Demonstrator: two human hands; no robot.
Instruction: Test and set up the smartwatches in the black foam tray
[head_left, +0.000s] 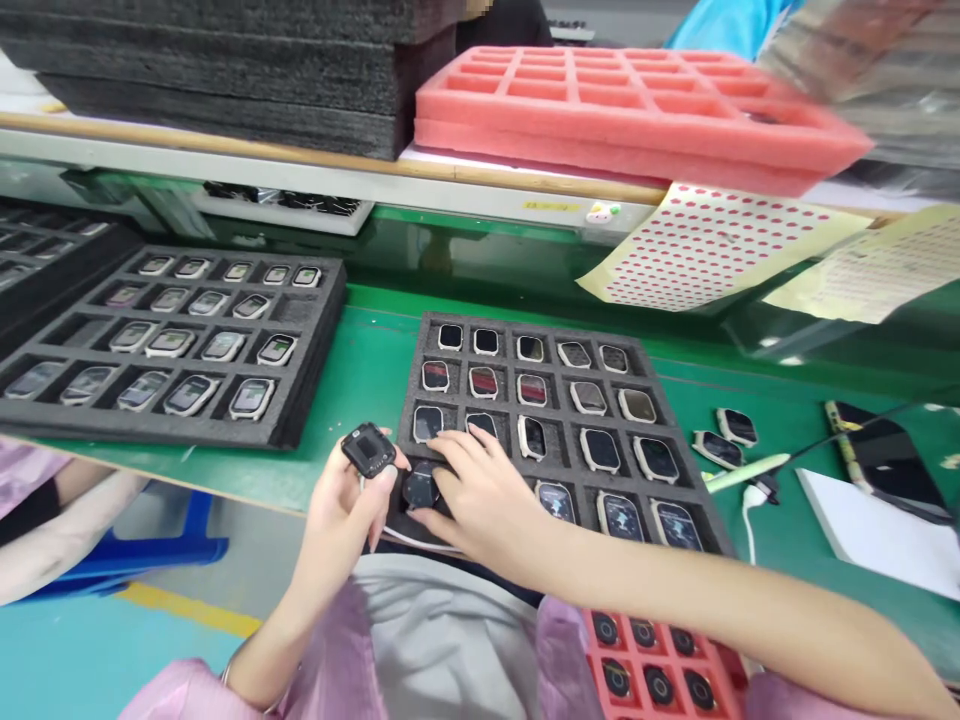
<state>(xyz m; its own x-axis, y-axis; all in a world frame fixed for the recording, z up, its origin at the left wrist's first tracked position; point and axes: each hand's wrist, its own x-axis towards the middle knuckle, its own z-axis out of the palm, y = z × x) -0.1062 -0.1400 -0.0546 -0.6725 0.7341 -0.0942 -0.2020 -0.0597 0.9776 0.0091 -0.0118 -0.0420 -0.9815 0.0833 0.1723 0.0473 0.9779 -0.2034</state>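
Note:
My left hand [346, 500] pinches a small black square device [368, 450] with a dark window on its upper face, held just off the front left corner of a dark grey foam tray [510, 470]. Thumb and fingertips of my right hand [476, 490] close on a round black watch piece [421, 485] at that corner. Rows of square watches [601, 450] fill the tray's pockets, some with lit screens. My right hand partly hides the nearest rows. A white cable [416, 541] runs below both hands.
Another foam tray of watches [251, 398] lies left. Loose watches [737, 427], a green pen-like stick [748, 473], a phone [889, 460] and a white box [881, 530] lie right. A red tray [630, 650] sits by my lap. Pink foam [637, 130] and stacked black foam [225, 80] occupy the shelf.

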